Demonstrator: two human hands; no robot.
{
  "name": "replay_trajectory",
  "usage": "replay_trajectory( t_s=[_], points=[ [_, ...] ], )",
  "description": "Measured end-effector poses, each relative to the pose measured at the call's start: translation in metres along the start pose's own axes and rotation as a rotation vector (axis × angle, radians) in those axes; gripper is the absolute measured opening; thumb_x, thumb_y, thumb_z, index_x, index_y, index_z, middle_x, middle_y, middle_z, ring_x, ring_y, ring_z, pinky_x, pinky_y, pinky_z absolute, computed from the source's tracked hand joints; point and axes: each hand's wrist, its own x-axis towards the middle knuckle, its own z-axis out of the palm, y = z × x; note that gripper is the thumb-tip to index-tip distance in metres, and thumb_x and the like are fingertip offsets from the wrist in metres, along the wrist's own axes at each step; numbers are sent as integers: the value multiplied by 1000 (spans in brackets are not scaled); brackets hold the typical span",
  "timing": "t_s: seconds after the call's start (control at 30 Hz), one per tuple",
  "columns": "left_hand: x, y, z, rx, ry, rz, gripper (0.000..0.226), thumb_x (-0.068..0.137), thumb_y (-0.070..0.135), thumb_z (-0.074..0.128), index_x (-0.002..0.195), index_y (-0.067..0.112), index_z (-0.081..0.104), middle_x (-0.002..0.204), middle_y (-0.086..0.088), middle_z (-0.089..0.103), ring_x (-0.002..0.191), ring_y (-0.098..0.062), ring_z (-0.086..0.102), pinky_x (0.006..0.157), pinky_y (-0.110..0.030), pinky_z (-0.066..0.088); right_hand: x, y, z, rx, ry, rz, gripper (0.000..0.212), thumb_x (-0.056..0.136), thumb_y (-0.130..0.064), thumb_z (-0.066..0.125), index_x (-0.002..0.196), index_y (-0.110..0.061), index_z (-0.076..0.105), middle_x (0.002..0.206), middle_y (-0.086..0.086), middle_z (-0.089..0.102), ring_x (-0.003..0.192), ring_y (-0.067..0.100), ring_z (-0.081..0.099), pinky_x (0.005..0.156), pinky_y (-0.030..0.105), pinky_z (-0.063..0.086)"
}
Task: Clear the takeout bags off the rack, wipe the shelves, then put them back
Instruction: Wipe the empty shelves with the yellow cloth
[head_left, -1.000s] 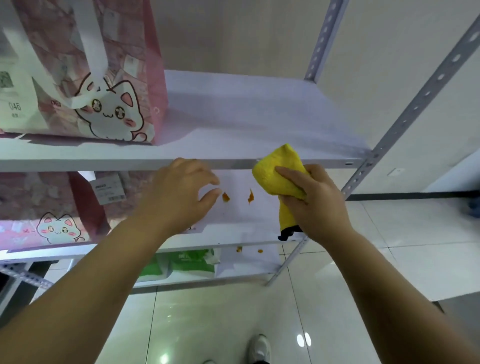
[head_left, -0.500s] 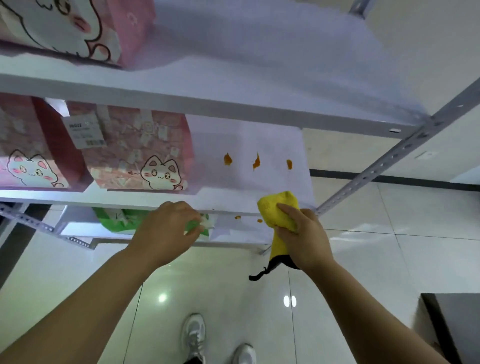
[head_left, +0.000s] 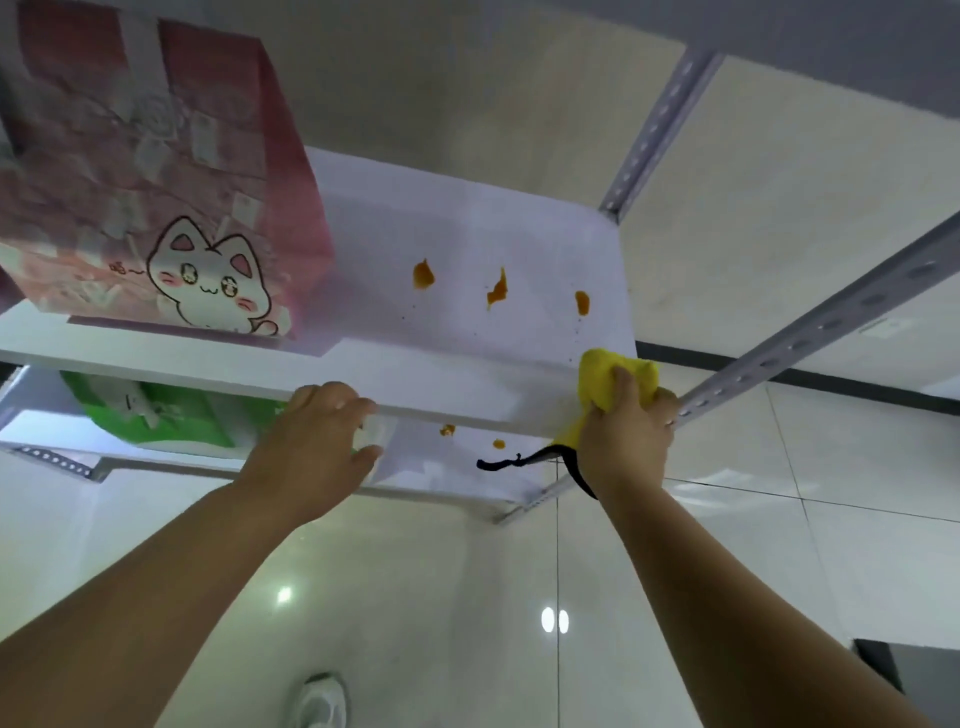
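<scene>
Right hand (head_left: 626, 431) presses yellow cloth (head_left: 605, 371) on stained shelf (head_left: 467, 374)

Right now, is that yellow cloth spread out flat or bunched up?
Bunched up. The yellow cloth is wadded in the right hand at the shelf front edge, its black trim dangling below.

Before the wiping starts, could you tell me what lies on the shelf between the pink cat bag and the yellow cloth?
Three orange stains on otherwise bare white shelf, per the head view.
</scene>
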Motion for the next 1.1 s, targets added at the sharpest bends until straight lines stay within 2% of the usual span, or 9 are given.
replay_trajectory(
  t_s=[0.13, 0.27, 0.4, 0.5, 0.63, 0.7, 0.8, 1.0, 1.1],
  points=[
    [24, -10, 12, 32, 65, 14, 51, 89, 34, 55, 135, 14, 45, 142, -6, 40, 130, -25, 28, 107, -37, 27, 7, -1, 36, -174, -56, 66, 58, 86, -12, 43, 140, -22, 24, 145, 19, 15, 122, 44, 25, 105, 50, 30],
    [46, -22, 17, 61, 54, 72, 35, 94, 26, 46, 125, 13, 54, 140, -7, 44, 125, -25, 38, 105, -33, 27, 12, -17, 62, -335, 25, 23, 57, 87, -23, 45, 140, -17, 25, 143, 23, 25, 120, 43, 31, 101, 46, 25],
    [50, -25, 13, 78, 72, 109, 22, 91, 25, 49, 105, 18, 64, 119, -6, 58, 100, -26, 56, 83, -34, 43, 3, -53, 79, -280, -13, -257, 56, 89, -27, 48, 141, -22, 29, 145, 17, 24, 116, 39, 33, 95, 42, 31],
    [48, -26, 9, 63, 60, 87, 25, 90, 23, 54, 110, 14, 65, 122, -9, 59, 102, -31, 59, 83, -41, 48, -13, -76, 91, -250, -85, -479, 58, 91, -33, 47, 144, -27, 25, 149, 12, 21, 115, 36, 32, 95, 41, 31],
    [50, -31, 7, 48, 28, 71, 34, 92, 28, 51, 125, 21, 58, 138, -1, 50, 117, -24, 53, 92, -35, 42, -16, -62, 89, -275, -90, -604, 56, 90, -30, 47, 144, -26, 30, 148, 12, 27, 110, 33, 38, 92, 39, 32],
    [53, -33, 7, 46, 19, 73, 36, 94, 32, 48, 129, 24, 55, 142, 3, 46, 121, -19, 50, 96, -32, 39, -7, -46, 82, -306, -51, -531, 57, 88, -23, 49, 143, -26, 32, 146, 13, 29, 108, 34, 39, 92, 39, 32],
    [59, -36, 5, 49, 6, 86, 38, 94, 36, 46, 130, 27, 53, 144, 7, 43, 124, -15, 46, 99, -27, 35, 14, -26, 65, -294, -6, -260, 53, 90, -20, 46, 141, -24, 31, 143, 17, 27, 109, 38, 36, 95, 43, 32],
    [65, -34, 5, 5, 50, 73, 32, 91, 43, 49, 112, 26, 66, 121, 4, 59, 107, -18, 56, 86, -30, 43, 48, -23, 59, -252, 86, 69, 49, 90, -19, 43, 137, -21, 29, 136, 18, 29, 113, 41, 34, 93, 47, 35],
    [71, -31, 3, 111, 46, 59, 38, 91, 53, 42, 105, 29, 68, 110, 6, 60, 98, -16, 58, 77, -29, 46, 70, -29, 62, -204, 113, 199, 48, 91, -24, 44, 136, -22, 28, 138, 17, 26, 117, 40, 33, 96, 47, 35]
  ],
)
